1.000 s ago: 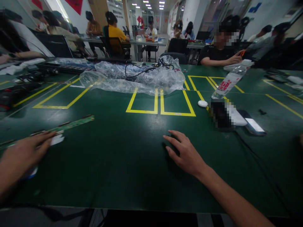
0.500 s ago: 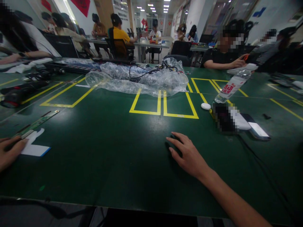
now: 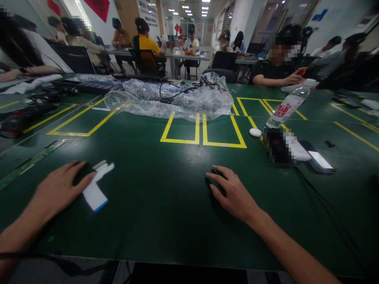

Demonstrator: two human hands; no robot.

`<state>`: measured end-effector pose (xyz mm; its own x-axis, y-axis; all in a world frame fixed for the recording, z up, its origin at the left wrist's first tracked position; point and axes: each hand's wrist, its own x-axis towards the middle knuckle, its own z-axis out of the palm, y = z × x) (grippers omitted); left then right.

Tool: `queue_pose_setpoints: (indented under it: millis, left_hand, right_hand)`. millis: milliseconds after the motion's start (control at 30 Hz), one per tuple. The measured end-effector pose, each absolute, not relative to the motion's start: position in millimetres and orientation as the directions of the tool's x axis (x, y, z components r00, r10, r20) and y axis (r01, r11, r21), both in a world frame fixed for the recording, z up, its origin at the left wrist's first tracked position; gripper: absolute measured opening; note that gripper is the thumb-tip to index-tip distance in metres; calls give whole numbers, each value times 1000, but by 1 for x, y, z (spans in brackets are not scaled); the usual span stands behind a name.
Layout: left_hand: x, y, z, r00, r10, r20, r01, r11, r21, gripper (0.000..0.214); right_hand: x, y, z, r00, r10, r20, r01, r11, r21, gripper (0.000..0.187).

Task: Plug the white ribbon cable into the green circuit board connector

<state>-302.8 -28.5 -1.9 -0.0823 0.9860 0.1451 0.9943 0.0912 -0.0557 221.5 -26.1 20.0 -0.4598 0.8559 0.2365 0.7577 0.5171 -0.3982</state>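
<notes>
A white flat ribbon cable (image 3: 95,194) with a blue-edged end lies bent on the green table, at left of centre. My left hand (image 3: 60,187) is beside it, thumb tip at the cable's edge, with a gap between thumb and index finger. Further left, a long narrow green circuit board (image 3: 34,163) lies slantwise on the table, partly cut off by the picture's edge. Right of centre, my right hand (image 3: 235,193) rests palm down with its fingers apart and nothing in them.
Clear plastic wrap (image 3: 177,102) with black cables spreads across the table behind yellow tape outlines. A water bottle (image 3: 288,104), a small white case (image 3: 255,132) and a phone (image 3: 319,157) stand or lie at right. Black tools (image 3: 28,118) lie far left. Several people sit beyond.
My left hand has come in rightward, and the ribbon cable has shifted right with it, away from the circuit board. My right hand stays in place.
</notes>
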Motion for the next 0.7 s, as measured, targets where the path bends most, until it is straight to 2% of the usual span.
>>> queue_pose_setpoints:
  millis: [67, 167, 267, 500, 700]
  left_hand:
    - [-242, -20, -4, 67, 994, 82, 998, -66, -12, 73]
    - [-137, -5, 0, 323, 939, 121, 936, -336, 108, 70]
    - [-60, 9, 3, 473, 869, 147, 847, -494, 196, 73]
    - [-22, 22, 2, 532, 820, 211, 773, -572, 276, 72]
    - [-22, 19, 5, 523, 839, 153, 802, -545, 246, 74]
  right_hand:
    - [221, -26, 20, -461, 857, 229, 763, 515, -389, 38]
    - [220, -26, 22, -462, 862, 211, 773, 507, -380, 39]
    - [219, -27, 23, -464, 863, 197, 783, 504, -363, 40]
    - [219, -27, 19, -482, 854, 194, 799, 520, -303, 43]
    - [219, -27, 15, -477, 851, 219, 793, 524, -310, 39]
